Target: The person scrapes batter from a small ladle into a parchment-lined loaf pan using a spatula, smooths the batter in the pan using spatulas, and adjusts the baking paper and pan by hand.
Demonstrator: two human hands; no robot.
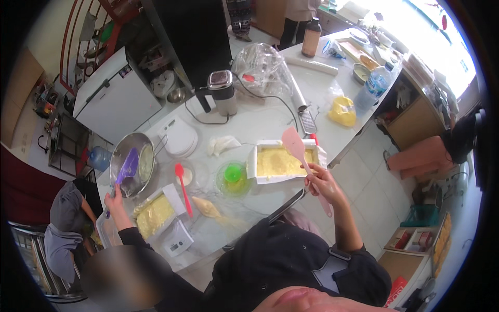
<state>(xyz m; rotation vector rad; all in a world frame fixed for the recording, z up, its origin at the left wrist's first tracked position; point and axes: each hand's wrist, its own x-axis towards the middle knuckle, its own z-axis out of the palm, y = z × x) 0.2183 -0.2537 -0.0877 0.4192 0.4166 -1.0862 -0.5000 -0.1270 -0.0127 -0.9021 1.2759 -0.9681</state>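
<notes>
My right hand, at the table's front edge, is closed round the handle of a pink spatula. The blade is over a paper-lined rectangular tin of yellow batter; I cannot tell if they touch. At far left my left hand is closed on the handle of a purple spatula at the rim of a metal bowl. The purple blade lies inside, beside pale cream. A second lined tin, with yellow filling, is nearer me. A blurred patch hides part of the left arm.
Between the tins are a red spatula, a green cup and a piping bag. A kitchen scale sits near the front edge. Behind are a hand mixer, its cord, and a grater. Other people stand around the table.
</notes>
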